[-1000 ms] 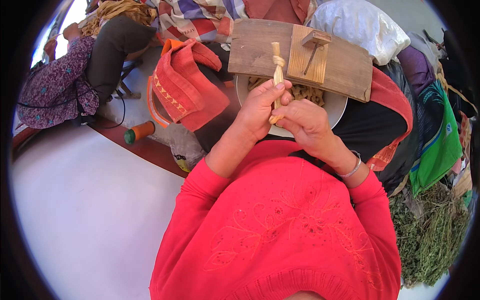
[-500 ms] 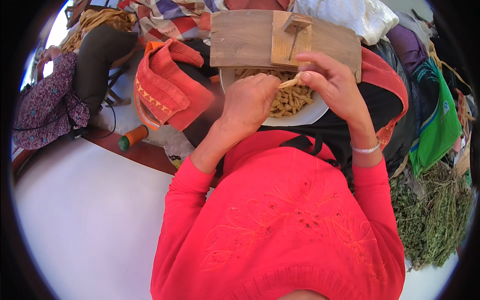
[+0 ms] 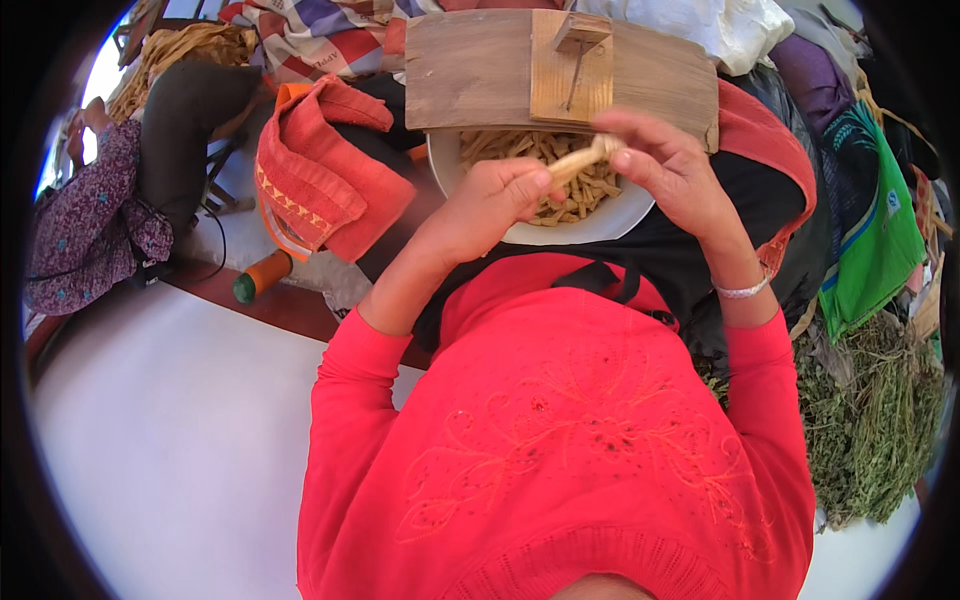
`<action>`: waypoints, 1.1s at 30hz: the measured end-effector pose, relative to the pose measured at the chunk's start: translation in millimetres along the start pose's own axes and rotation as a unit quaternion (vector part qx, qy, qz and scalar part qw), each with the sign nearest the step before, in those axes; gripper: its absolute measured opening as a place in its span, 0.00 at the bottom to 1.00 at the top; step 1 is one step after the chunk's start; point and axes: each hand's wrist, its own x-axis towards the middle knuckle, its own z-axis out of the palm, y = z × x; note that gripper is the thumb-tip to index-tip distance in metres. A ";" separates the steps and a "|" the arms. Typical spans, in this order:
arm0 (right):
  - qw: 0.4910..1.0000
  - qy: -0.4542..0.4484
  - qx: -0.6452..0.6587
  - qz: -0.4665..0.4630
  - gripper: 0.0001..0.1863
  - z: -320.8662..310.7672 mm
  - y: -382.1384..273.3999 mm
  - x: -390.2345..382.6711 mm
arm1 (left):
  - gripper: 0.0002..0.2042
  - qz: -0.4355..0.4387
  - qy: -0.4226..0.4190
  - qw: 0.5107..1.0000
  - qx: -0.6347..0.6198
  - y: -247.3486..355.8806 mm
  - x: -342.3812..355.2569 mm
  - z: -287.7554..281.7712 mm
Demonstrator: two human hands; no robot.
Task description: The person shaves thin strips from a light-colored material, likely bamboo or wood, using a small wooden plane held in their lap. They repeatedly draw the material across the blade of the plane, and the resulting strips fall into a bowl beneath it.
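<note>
Above a white bowl (image 3: 600,232) on the lap, my two hands hold a pale tan, rolled-looking piece (image 3: 578,163) between them; its exact kind is unclear. My left hand (image 3: 488,208) pinches its left end between thumb and fingers. The knobbed right end sits at the fingertips of my right hand (image 3: 672,172), thumb and forefinger closed round it. Many short tan pieces (image 3: 590,192) fill the bowl. Across its far side lies a wooden board (image 3: 465,75) with a small block and a thin metal rod on it, hiding part of the bowl.
An orange-red towel (image 3: 320,170) is at the left, near an orange thread spool (image 3: 265,275). Another person's patterned sleeve (image 3: 90,210) shows far left, with dry tan leaves (image 3: 185,55) behind. At right are a green bag (image 3: 880,240) and dried green plants (image 3: 870,430).
My left hand has drawn back slightly left and down, showing more of the tan piece. My right hand keeps hold of the other end. The whole view has shifted slightly.
</note>
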 end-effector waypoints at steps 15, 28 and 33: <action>0.960 0.024 -0.126 -0.251 0.16 73.3 3.5 6.1 | 0.11 0.049 0.163 0.933 -0.317 -7.3 23.6 -4.9; 0.990 0.102 0.081 -0.046 0.06 64.2 4.2 2.3 | 0.04 0.120 0.272 0.893 0.339 15.4 13.5 11.3; 0.929 0.162 0.330 0.034 0.06 64.3 14.9 11.5 | 0.04 0.101 0.210 0.972 0.005 6.0 21.9 18.3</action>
